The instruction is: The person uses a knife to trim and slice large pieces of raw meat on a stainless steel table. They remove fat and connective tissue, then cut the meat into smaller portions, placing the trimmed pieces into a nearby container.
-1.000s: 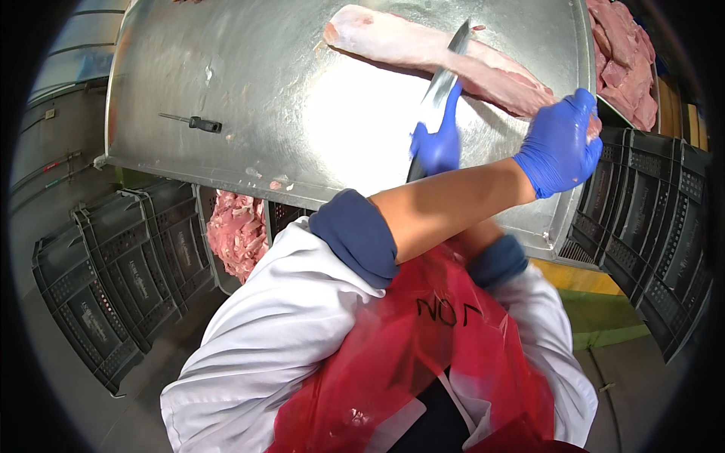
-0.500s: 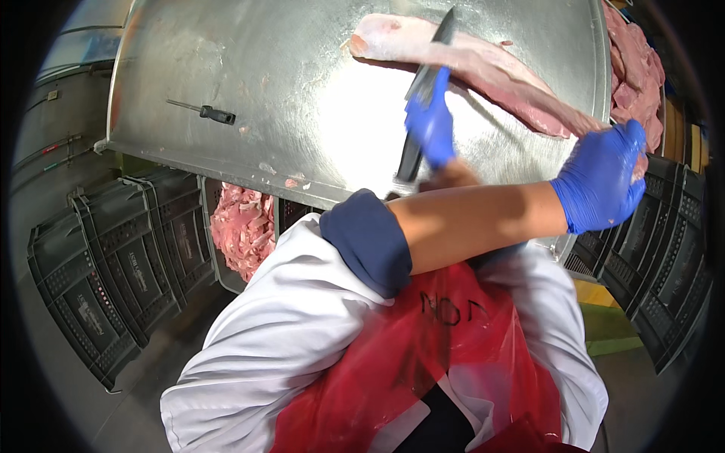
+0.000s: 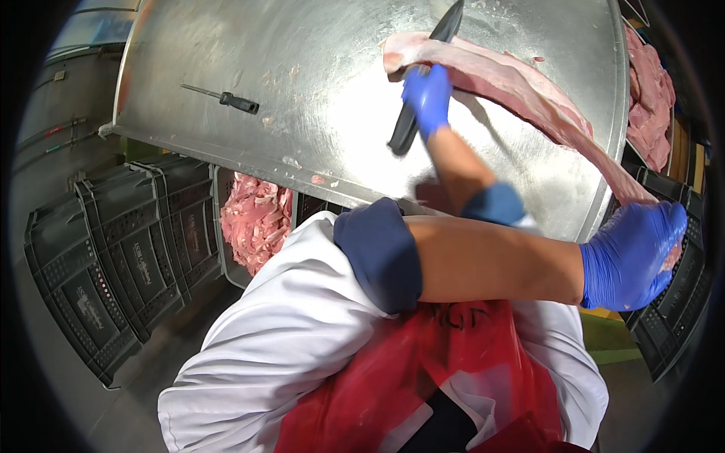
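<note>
A long strip of pale pink meat (image 3: 513, 83) lies across the steel table, its right end pulled out past the table's edge. That narrow end is in my left hand (image 3: 633, 253), closed and in a blue glove; my left forearm crosses over in front of me to the right. My right hand (image 3: 428, 97), also blue-gloved, is closed round the black-handled knife (image 3: 403, 130) near the strip's far left end. Beyond the meat the blade's tip shows, while the strip hides the middle of the blade.
On the steel table (image 3: 249, 143) lies a thin metal rod with a black handle (image 3: 239, 102), along with small meat scraps. A crate of meat trimmings (image 3: 257, 219) stands below the near edge, beside dark stacked crates (image 3: 143, 257). More meat (image 3: 648, 98) is heaped at the right.
My left hand has drawn the meat's end right and toward me, and the strip has shifted right. The knife is now closer to the strip's left end.
</note>
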`<action>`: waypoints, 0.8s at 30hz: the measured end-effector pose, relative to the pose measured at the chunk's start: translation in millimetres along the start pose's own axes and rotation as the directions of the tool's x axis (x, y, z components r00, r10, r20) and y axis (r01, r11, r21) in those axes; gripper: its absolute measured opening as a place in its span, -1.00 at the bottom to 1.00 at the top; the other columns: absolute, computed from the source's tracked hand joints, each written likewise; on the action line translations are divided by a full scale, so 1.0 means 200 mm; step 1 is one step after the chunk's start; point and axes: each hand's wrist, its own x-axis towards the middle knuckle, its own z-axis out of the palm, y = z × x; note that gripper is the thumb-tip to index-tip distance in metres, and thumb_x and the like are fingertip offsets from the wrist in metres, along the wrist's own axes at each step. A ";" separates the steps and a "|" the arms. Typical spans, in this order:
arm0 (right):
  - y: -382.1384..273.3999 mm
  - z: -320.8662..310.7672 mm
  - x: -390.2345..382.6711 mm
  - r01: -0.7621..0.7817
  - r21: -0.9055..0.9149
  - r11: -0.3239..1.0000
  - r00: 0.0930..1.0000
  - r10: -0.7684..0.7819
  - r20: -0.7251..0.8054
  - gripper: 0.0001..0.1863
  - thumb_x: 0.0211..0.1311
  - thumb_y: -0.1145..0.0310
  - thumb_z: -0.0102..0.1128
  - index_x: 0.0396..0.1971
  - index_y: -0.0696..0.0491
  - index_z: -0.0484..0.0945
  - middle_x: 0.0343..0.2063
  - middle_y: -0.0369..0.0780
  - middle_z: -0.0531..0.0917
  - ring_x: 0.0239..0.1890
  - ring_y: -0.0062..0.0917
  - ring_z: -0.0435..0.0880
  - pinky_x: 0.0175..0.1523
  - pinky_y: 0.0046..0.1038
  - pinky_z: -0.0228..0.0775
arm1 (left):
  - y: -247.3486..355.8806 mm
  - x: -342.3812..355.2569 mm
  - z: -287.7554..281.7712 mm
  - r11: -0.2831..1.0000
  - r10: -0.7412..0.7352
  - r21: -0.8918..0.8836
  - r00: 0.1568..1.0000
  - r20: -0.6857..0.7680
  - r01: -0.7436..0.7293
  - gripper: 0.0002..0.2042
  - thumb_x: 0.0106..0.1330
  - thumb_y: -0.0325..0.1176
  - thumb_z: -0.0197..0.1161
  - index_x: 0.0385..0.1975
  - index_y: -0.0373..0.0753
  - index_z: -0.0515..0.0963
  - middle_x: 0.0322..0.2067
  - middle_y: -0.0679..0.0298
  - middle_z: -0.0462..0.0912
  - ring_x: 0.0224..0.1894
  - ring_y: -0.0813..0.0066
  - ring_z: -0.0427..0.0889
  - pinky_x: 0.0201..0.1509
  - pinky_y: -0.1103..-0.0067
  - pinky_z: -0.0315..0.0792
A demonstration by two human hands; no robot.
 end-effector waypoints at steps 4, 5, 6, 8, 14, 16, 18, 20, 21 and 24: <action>0.09 0.20 -0.09 -0.065 0.277 0.959 0.998 0.065 0.007 -0.25 0.34 0.49 -0.05 0.47 0.06 -0.12 0.02 -0.15 0.55 -0.29 -0.63 0.62 -0.28 -0.48 0.57 | 0.01 0.03 -0.04 0.997 0.052 0.045 0.987 0.153 -0.060 -0.81 0.36 -0.33 0.11 -0.52 -0.09 0.33 -0.59 0.41 0.27 -0.53 0.56 0.34 -0.44 0.54 0.27; 0.28 0.26 -0.06 0.093 0.301 0.949 0.995 -0.082 -0.048 -0.27 0.35 0.49 -0.07 0.47 0.07 -0.12 0.06 -0.12 0.52 -0.25 -0.60 0.62 -0.25 -0.48 0.58 | 0.03 0.03 -0.02 0.997 0.069 0.032 0.981 0.181 -0.076 -0.82 0.36 -0.34 0.12 -0.51 -0.10 0.35 -0.57 0.41 0.29 -0.51 0.55 0.36 -0.42 0.53 0.29; 0.48 0.32 -0.02 0.250 0.320 0.914 0.968 -0.226 -0.109 -0.28 0.36 0.49 -0.10 0.47 0.08 -0.12 0.09 -0.09 0.49 -0.22 -0.58 0.62 -0.22 -0.47 0.59 | 0.07 0.02 -0.02 0.995 0.090 0.023 0.976 0.199 -0.097 -0.83 0.36 -0.34 0.13 -0.49 -0.11 0.36 -0.55 0.40 0.30 -0.49 0.54 0.37 -0.40 0.53 0.30; 0.19 0.37 0.00 0.056 0.018 0.998 0.998 -0.056 0.012 -0.50 0.38 0.41 -0.11 0.30 0.15 0.19 0.04 -0.04 0.52 -0.12 -0.43 0.63 -0.11 -0.34 0.56 | 0.11 0.01 -0.10 0.985 0.145 0.078 0.979 0.140 -0.157 -0.86 0.35 -0.34 0.14 -0.46 -0.12 0.38 -0.52 0.38 0.34 -0.45 0.51 0.40 -0.37 0.52 0.32; 0.25 0.55 0.11 0.249 -0.333 0.910 0.805 -0.385 -0.452 -0.39 0.39 0.44 -0.02 0.41 -0.10 0.10 -0.38 -0.15 0.61 -0.47 -0.47 0.61 -0.43 -0.40 0.49 | 0.28 0.05 -0.16 0.917 0.367 0.050 0.884 0.289 -0.396 -0.93 0.34 -0.36 0.17 -0.37 -0.15 0.46 -0.42 0.34 0.45 -0.33 0.44 0.48 -0.27 0.51 0.40; 0.03 0.59 0.04 0.134 -0.052 0.990 0.964 -0.142 -0.224 -0.24 0.37 0.47 0.01 0.48 -0.16 -0.09 -0.36 -0.14 0.62 -0.47 -0.45 0.61 -0.36 -0.36 0.53 | 0.33 0.09 -0.28 0.846 0.470 0.114 0.829 0.304 -0.521 -0.94 0.34 -0.37 0.19 -0.34 -0.17 0.48 -0.38 0.33 0.48 -0.29 0.42 0.51 -0.23 0.50 0.42; -0.19 0.55 -0.06 -0.116 0.187 0.975 0.992 0.106 0.062 -0.08 0.34 0.50 0.05 0.55 -0.21 -0.28 -0.34 -0.12 0.63 -0.47 -0.42 0.62 -0.30 -0.33 0.56 | 0.37 0.15 -0.38 0.760 0.545 0.190 0.768 0.336 -0.622 -0.94 0.33 -0.37 0.20 -0.32 -0.18 0.51 -0.35 0.32 0.52 -0.25 0.40 0.54 -0.20 0.49 0.44; -0.29 0.52 -0.04 -0.080 0.063 0.995 0.987 0.070 0.147 -0.08 0.30 0.50 0.14 0.54 -0.19 -0.16 -0.39 -0.16 0.61 -0.48 -0.46 0.63 -0.23 -0.39 0.56 | 0.41 0.22 -0.55 0.649 0.622 0.257 0.694 0.362 -0.716 -0.93 0.33 -0.38 0.21 -0.29 -0.19 0.53 -0.31 0.30 0.55 -0.22 0.38 0.57 -0.17 0.49 0.47; -0.26 0.54 -0.08 -0.001 -0.040 0.999 0.982 0.008 0.189 -0.11 0.29 0.51 0.14 0.54 -0.18 -0.10 -0.40 -0.17 0.61 -0.48 -0.49 0.62 -0.23 -0.44 0.55 | 0.42 0.26 -0.67 0.579 0.653 0.320 0.661 0.370 -0.750 -0.93 0.33 -0.38 0.21 -0.27 -0.20 0.54 -0.30 0.30 0.57 -0.20 0.36 0.58 -0.15 0.49 0.48; -0.08 0.32 -0.26 0.278 -0.395 0.876 0.923 -0.129 0.363 -0.26 0.30 0.41 0.12 0.47 -0.12 0.11 -0.06 -0.08 0.52 -0.15 -0.32 0.59 0.01 -0.36 0.47 | 0.40 0.35 -0.98 0.410 0.716 0.422 0.572 0.400 -0.809 -0.90 0.32 -0.39 0.23 -0.23 -0.21 0.58 -0.24 0.28 0.63 -0.14 0.33 0.62 -0.10 0.48 0.52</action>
